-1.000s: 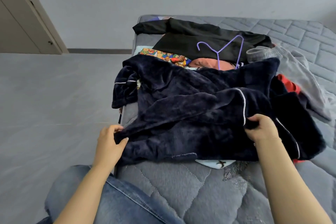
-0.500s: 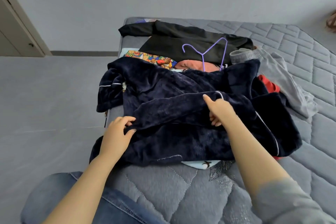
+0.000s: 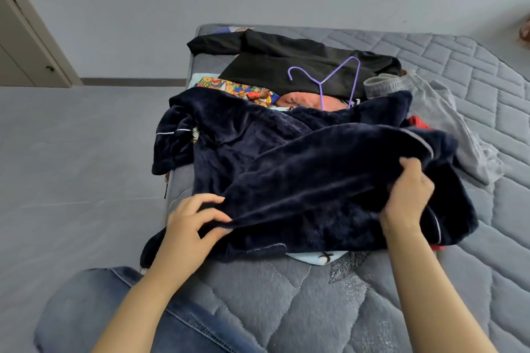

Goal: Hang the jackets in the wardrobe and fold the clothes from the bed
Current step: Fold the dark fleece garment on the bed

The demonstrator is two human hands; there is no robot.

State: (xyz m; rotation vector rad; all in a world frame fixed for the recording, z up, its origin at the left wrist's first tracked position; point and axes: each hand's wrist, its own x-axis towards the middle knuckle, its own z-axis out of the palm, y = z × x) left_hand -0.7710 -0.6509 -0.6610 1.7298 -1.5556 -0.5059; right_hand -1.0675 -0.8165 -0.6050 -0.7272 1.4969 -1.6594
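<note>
A denim-clad knee (image 3: 120, 318) showed at seven o'clock. On the grey quilted bed (image 3: 286, 309), the left hand (image 3: 190, 222) pinched the near edge of the navy fleece jacket (image 3: 301, 178), fingers curled into the pile; the right hand (image 3: 408, 195), at three o'clock, gripped a fold. Toward twelve lay a black garment (image 3: 272, 66) bearing a purple hanger (image 3: 329, 77), grey trousers (image 3: 459, 123) beside it.

The fleece robe (image 3: 301, 169) is dark navy with thin white piping. The hanger (image 3: 325, 80) is purple, lying on a black jacket (image 3: 272, 66). A cartoon-print cloth (image 3: 238, 90) shows many bright colours. The sweatpants (image 3: 447, 120) are grey, and the quilted mattress (image 3: 473, 66) is blue-grey.
</note>
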